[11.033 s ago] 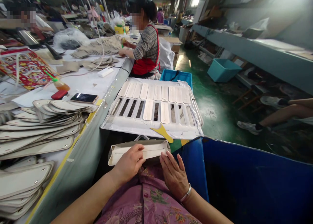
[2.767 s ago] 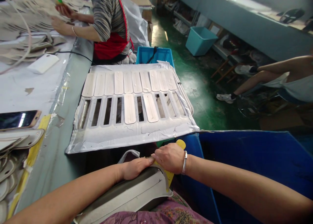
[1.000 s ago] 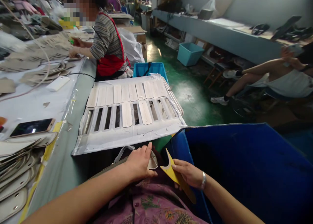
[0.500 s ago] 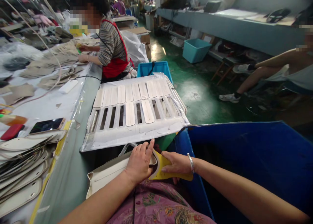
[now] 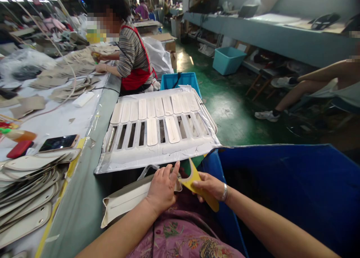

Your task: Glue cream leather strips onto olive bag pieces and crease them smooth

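Observation:
A cream bag-like piece (image 5: 126, 200) with a grey-brown edge lies across my lap; its lower parts are hidden. My left hand (image 5: 162, 186) grips its right end, with one finger pointing up and the fingertips partly hidden. Just to the right, my right hand (image 5: 210, 186) holds a flat yellow tool (image 5: 194, 174) with a rounded notch at its end. The notched end points up and left, near the bag's end but apart from my left fingers. A pale strap loop (image 5: 146, 171) shows behind the bag.
Ahead stands a white slotted rack (image 5: 135, 160) with several cream strips. A large blue bin (image 5: 281, 168) is at my right. On the left table lie stacked cream pieces (image 5: 25, 213) and a phone (image 5: 59, 143). A co-worker (image 5: 133, 55) works beyond; another person's leg (image 5: 289, 95) extends at right.
My right hand has drawn the yellow tool back and turned it, so its notch has come away from the bag's end. My left hand stays on the bag.

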{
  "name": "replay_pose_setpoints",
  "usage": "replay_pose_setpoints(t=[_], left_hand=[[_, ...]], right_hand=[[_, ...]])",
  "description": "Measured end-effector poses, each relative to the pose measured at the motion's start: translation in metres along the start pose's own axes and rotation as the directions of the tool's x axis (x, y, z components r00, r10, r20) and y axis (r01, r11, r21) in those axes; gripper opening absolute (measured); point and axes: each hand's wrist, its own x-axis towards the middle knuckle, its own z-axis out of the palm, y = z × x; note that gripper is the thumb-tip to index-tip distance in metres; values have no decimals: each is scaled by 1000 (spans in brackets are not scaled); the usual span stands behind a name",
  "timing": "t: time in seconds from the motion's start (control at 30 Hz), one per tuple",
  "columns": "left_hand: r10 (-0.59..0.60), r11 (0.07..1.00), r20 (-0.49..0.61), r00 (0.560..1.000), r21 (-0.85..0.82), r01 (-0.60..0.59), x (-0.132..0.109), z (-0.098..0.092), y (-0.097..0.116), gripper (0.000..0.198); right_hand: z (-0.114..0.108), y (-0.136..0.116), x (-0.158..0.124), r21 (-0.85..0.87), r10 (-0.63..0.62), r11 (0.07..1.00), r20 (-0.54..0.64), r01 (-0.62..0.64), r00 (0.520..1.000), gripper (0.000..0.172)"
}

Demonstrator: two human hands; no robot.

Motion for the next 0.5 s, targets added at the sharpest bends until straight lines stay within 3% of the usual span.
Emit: replay_pose_setpoints(t=[0.1, 0.2, 0.33, 0.5], left_hand=[[-44, 999, 13, 999, -8, 44, 4, -1, 2, 91], [-43, 998, 5, 999, 35, 42, 4, 0, 6, 83], [-24, 997, -25, 999, 70, 26, 1, 3, 6, 77], [10, 998, -78, 997, 58, -5, -1, 6, 4, 74]], right_hand=[[0, 28, 12, 303, -102, 931, -318, 203, 943, 34], [14, 54, 36, 393, -86, 877, -434, 274, 897, 24], [34, 73, 69, 478, -7, 852, -394, 212, 919, 38], [48, 80, 87, 458, 25, 882, -291, 116, 956, 53]])
